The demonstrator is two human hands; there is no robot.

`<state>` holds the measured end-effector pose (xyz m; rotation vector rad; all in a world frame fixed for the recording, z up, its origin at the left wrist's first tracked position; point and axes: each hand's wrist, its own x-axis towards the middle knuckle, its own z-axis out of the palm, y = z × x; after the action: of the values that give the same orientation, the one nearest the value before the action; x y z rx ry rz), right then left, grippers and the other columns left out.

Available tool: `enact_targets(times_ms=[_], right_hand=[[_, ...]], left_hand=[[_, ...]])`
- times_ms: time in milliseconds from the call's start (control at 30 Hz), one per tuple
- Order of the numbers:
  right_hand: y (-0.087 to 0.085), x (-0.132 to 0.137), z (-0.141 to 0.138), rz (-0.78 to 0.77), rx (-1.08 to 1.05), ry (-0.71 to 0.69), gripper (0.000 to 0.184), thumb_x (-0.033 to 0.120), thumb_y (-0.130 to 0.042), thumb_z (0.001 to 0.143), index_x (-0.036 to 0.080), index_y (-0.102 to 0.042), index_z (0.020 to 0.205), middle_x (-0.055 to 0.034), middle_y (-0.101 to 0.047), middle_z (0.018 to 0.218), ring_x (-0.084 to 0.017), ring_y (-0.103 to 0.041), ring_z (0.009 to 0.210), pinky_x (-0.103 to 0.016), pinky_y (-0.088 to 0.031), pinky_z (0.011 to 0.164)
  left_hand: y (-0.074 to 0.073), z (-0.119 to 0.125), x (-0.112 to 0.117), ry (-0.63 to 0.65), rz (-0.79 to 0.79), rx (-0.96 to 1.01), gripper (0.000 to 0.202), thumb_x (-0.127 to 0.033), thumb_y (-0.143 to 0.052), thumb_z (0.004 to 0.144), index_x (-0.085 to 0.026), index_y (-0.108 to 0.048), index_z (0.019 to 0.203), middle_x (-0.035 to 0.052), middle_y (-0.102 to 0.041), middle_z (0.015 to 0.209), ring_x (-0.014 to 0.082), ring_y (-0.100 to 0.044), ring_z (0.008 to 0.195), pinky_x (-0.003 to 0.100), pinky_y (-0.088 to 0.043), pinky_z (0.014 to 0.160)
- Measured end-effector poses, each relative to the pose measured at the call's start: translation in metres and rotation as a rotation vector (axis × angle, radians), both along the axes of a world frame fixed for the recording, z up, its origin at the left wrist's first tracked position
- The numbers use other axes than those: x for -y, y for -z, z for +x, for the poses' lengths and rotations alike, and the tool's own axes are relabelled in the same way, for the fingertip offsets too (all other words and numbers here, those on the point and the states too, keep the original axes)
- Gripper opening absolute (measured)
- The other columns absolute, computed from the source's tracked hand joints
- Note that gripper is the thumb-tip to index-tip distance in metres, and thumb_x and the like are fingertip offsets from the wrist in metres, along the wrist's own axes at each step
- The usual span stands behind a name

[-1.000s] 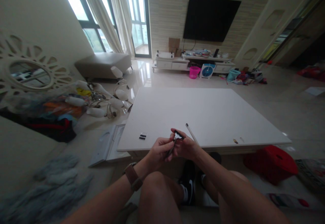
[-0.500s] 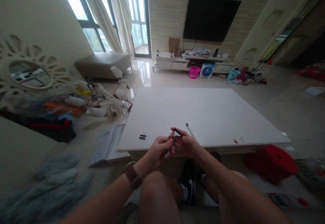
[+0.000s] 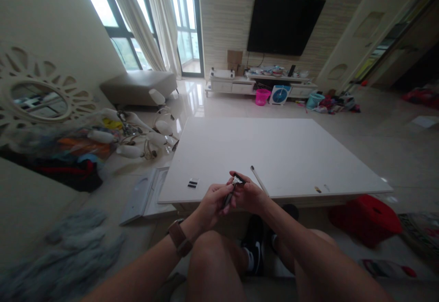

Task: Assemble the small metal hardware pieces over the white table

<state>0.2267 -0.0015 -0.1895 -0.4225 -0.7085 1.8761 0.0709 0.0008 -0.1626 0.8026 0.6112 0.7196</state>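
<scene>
Both my hands meet just over the near edge of a low white table (image 3: 281, 151). My right hand (image 3: 252, 198) pinches a small black and silver part (image 3: 237, 181) at its fingertips. My left hand (image 3: 211, 203), with a brown watch strap on the wrist, is closed around a thin dark tool (image 3: 227, 198) whose tip points up into that part. A white pen-like stick (image 3: 259, 180) lies on the table just right of my hands. Two small black strips (image 3: 192, 183) lie on the table to the left.
A red stool (image 3: 365, 219) stands at the table's right corner. A white chandelier (image 3: 137, 135), a round mirror (image 3: 37, 98) and colourful clutter lie on the floor at left. A flat white panel (image 3: 146, 196) lies by the table. TV and cabinet at the back.
My hands and the small part have shifted very slightly; the grip is the same. Nothing else has moved.
</scene>
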Motion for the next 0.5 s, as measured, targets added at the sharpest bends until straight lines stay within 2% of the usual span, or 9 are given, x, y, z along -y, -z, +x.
enact_targets(times_ms=[267,500], right_hand=[[-0.0006,0.0007,-0.0025,-0.015,0.03,0.056,0.05,0.033,-0.085,0.065,0.023,-0.07,0.112,-0.0003,-0.07,0.094,-0.009,-0.051,0.063,-0.024,-0.049,0.061],[0.0074,-0.004,-0.0019,0.011,0.041,0.106,0.048,0.04,-0.084,0.066,0.026,-0.071,0.111,0.0007,-0.068,0.085,-0.012,-0.053,0.067,-0.025,-0.048,0.061]], left_hand=[[-0.0041,0.0009,0.0002,-0.044,-0.006,-0.042,0.041,-0.049,-0.071,0.074,-0.008,-0.065,0.074,0.0014,-0.057,0.053,0.0044,-0.042,0.036,0.016,-0.018,0.034],[-0.0052,0.0005,-0.0004,-0.067,0.025,-0.089,0.043,-0.051,-0.07,0.074,-0.009,-0.065,0.073,0.0011,-0.056,0.054,0.0041,-0.041,0.036,0.016,-0.017,0.035]])
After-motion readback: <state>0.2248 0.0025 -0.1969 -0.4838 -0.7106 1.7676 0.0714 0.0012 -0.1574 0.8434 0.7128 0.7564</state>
